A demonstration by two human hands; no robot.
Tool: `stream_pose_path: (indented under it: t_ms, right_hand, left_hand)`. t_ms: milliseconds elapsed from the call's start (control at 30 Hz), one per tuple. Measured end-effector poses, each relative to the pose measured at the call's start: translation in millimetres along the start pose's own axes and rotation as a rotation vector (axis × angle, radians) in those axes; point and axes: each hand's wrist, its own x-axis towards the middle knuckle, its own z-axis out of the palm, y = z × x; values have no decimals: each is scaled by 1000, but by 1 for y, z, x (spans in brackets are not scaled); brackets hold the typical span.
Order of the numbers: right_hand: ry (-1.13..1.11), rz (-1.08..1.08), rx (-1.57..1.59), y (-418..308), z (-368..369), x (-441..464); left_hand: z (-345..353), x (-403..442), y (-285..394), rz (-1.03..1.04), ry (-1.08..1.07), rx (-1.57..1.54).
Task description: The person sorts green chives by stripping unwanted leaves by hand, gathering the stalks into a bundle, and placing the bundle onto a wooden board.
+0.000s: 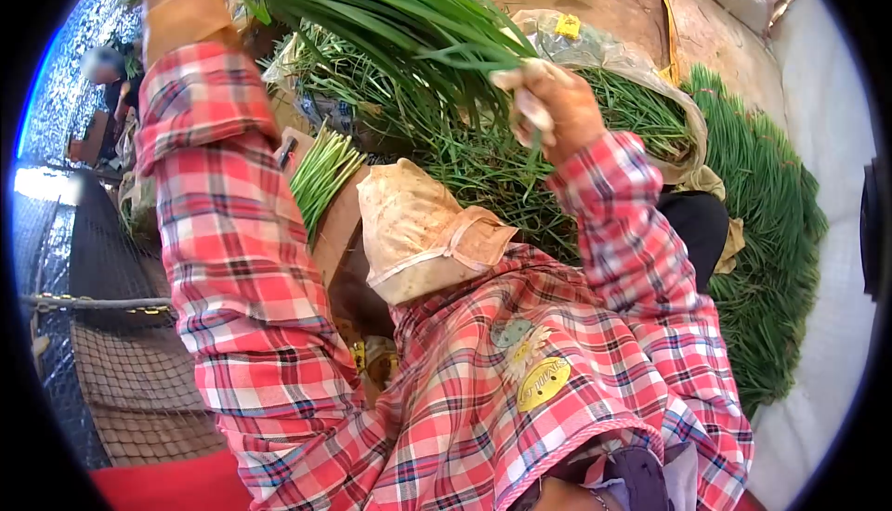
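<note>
My left hand (186, 7) is raised at the upper left, its fingers closed around the pale stem end of a bunch of garlic chives (372, 14). The long green leaves stretch across the top of the view towards my right hand (555, 107). That hand is closed on some leaves near the tip end, with whitish wrapping on its fingertips. Beneath the bunch lies a loose heap of chive leaves (465, 163). A smaller bundle of cut stems (323, 175) rests beside my knee, to the left of a stained cloth (409, 223).
On the right lies a long pile of chives (753, 223) beside white sheeting (827, 93). An open plastic sack (604, 42) holds more greens behind my right hand. Netting (139, 381) and a grey pole (102, 303) stand at left. Another person (116, 84) is farther back.
</note>
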Motion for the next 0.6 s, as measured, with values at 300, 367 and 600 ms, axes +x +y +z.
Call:
stream_pose_path:
  t_ms: [300, 367, 600]
  right_hand:
    - [-413, -54, 32, -13, -91, -39]
    - [-338, 170, -392, 2, -105, -45]
    - [-711, 774, 271, 22, -31, -31]
  left_hand:
    - [27, -48, 14, 204, -44, 326]
    - [37, -58, 13, 239, -87, 392]
    - [104, -163, 34, 381, -494, 742]
